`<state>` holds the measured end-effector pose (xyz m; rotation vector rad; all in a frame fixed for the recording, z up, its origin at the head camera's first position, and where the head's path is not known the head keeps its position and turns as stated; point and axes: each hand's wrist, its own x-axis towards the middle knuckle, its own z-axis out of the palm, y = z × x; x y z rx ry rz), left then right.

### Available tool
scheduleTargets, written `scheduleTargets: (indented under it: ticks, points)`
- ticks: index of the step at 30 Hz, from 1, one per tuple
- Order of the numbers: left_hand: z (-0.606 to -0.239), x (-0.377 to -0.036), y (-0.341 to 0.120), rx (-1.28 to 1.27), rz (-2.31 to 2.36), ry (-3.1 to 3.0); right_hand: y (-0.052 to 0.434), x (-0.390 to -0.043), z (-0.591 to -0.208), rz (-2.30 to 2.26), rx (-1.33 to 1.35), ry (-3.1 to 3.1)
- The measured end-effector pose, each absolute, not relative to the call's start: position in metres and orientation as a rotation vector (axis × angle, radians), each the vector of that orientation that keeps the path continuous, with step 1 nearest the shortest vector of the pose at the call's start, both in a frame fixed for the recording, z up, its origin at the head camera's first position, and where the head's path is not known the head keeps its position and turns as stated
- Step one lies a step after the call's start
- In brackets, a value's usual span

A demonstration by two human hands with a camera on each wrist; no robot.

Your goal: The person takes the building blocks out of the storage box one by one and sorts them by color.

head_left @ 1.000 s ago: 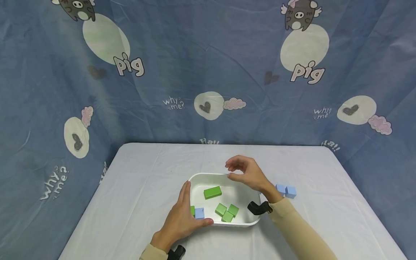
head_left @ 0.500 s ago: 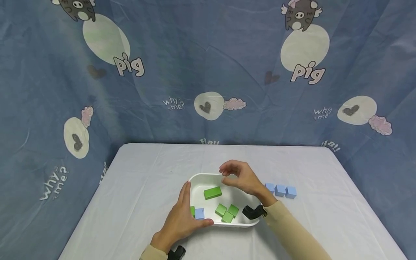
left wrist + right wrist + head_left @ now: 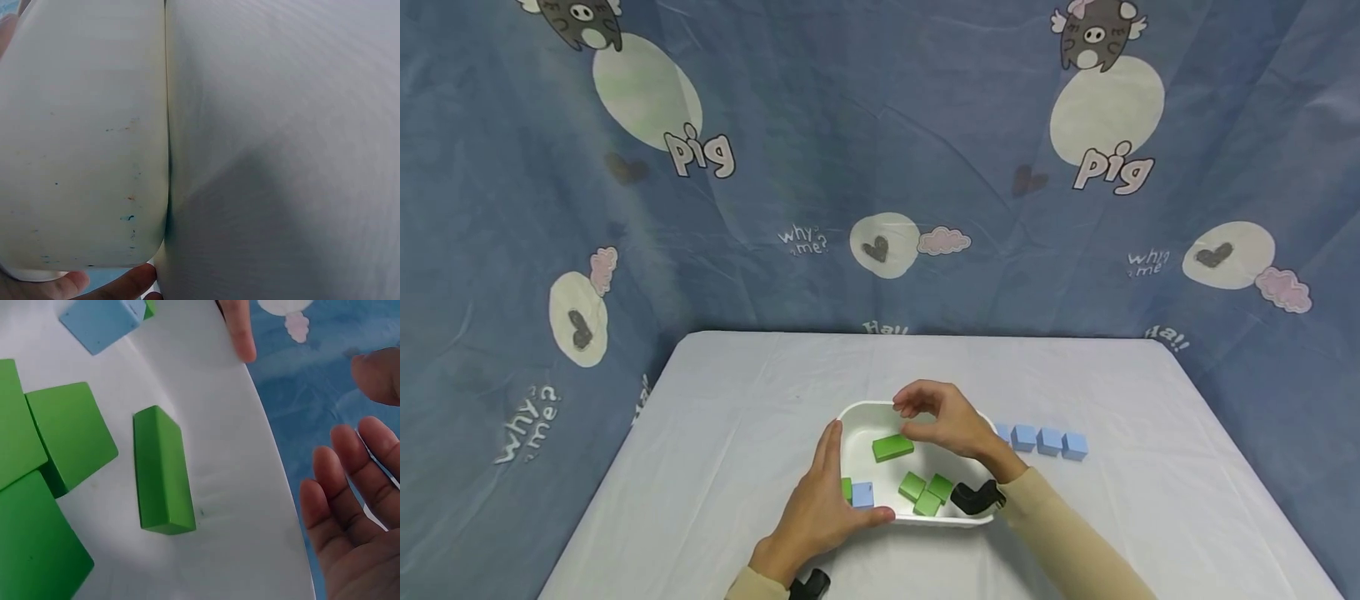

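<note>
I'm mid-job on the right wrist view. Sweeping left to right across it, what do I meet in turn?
Cluster of three green blocks → long green block → a finger of the left hand → right hand.

Beside the left hand, a white rounded tray holds a green oblong block, green cubes and a light-blue cube. Beyond that hand hangs cartoon-printed blue cloth.

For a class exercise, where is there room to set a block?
Bare table lies left of the left hand and right of the blue cube row. The near side of the tray is crowded by three green cubes and a blue block.
</note>
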<state>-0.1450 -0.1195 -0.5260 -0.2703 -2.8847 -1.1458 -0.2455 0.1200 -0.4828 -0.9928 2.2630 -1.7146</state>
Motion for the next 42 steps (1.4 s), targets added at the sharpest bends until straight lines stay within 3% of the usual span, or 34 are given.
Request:
scheduleTargets:
  ticks: [42]
  points:
    - [-0.526, -0.145, -0.119, -0.269, -1.163, -2.874, 0.094, -0.238, -0.488, -1.573, -1.048, 2.110]
